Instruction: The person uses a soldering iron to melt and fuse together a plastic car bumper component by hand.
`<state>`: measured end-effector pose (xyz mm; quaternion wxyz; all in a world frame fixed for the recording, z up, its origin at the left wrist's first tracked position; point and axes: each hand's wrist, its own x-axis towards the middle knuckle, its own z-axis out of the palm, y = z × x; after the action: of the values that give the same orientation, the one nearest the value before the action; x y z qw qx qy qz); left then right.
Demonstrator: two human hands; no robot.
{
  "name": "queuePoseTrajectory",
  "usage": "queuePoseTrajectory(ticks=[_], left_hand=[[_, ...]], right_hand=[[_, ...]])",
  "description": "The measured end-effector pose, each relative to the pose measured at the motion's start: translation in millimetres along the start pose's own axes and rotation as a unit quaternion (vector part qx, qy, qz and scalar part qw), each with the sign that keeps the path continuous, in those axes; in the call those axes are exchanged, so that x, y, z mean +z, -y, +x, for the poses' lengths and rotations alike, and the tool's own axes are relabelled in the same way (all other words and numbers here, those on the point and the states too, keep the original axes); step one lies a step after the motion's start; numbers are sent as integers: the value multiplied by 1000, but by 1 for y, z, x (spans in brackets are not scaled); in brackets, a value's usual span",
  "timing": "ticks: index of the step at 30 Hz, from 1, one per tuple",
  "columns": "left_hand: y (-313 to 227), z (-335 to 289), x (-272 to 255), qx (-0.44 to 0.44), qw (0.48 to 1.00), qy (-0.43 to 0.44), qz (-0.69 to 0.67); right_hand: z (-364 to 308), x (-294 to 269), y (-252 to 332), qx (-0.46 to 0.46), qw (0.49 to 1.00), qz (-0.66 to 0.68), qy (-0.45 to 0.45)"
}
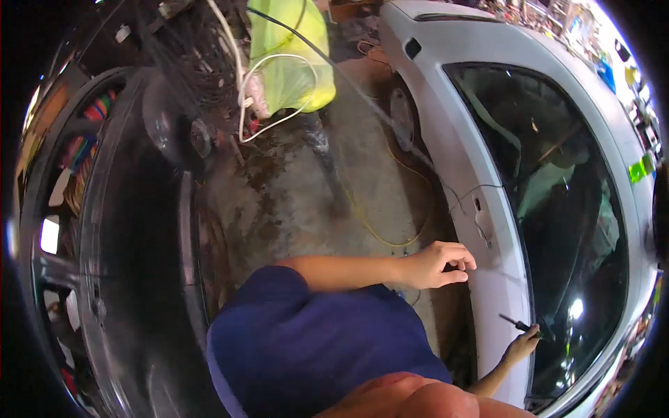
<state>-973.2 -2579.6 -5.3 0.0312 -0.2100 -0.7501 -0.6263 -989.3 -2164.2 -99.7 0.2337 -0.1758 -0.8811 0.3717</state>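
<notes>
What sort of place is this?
Likely a car repair workshop or cluttered garage: a pale car and a dark car flank a stained concrete floor, and the right hand holds a screwdriver-like tool.

This looks like a garage or car-repair workshop: a silver car (503, 296) and a dark car (139, 244) flank a narrow strip of stained concrete floor (293, 219), a thin yellow cord (390, 244) trails across it, and densely packed clutter (554, 21) fills the area beyond the silver car.
</notes>
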Motion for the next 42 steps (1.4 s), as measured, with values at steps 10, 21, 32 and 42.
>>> queuePoseTrajectory(ticks=[10,21,32,42], left_hand=[[-33,-24,-35,-29,999,-34,13],[-88,19,-43,223,934,-43,275],[-89,195,-4,77,984,90,130],[-76,457,182,-133,927,272,-222]], right_hand=[[87,36,40,-148,949,-156,232],[53,13,69,-268,938,65,-211],[-25,-2,55,-183,941,124,-256],[-86,29,68,-180,967,81,-163]])
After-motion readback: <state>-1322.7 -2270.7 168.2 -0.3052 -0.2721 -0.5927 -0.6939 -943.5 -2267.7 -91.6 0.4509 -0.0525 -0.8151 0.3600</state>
